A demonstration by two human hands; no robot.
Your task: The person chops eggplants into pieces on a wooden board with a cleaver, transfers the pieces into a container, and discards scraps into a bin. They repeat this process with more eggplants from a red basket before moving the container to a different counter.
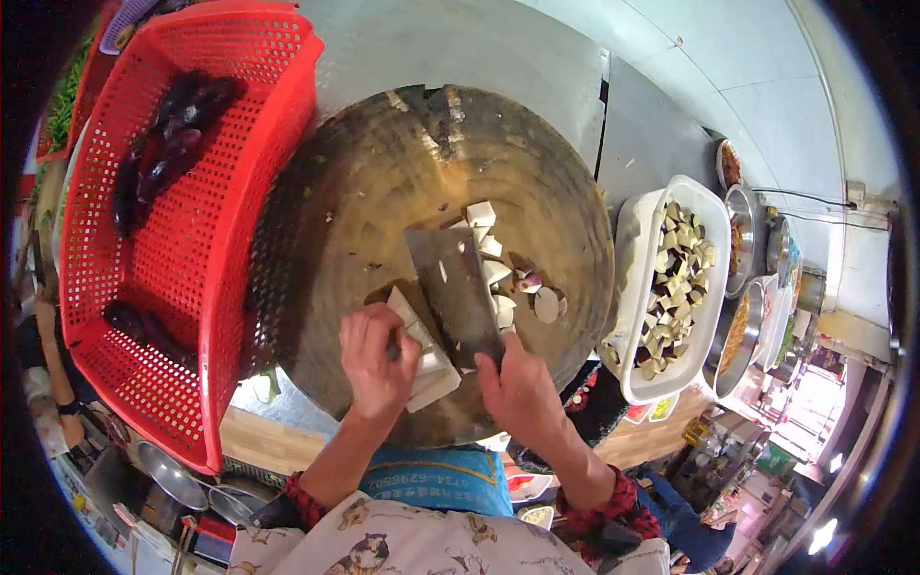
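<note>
On the round wooden chopping block (383, 182) lie pale strips of peeled-looking eggplant (436, 383). My left hand (377, 356) presses on them with curled fingers, close to the blade. My right hand (522, 388) is closed around the handle of a cleaver (448, 287), whose broad blade stands beside the strips. Cut eggplant chunks (481, 215) line the blade's far side, partly hidden by it. Right of them lie an eggplant end piece with purple skin (527, 281) and a round slice (547, 305).
A red perforated basket (254, 182) with several whole dark eggplants (177, 149) stands on the left. To the right, a white tub (632, 259) holds eggplant chunks (676, 287). Metal bowls of food (743, 240) line the far right. Another person (690, 522) is at lower right.
</note>
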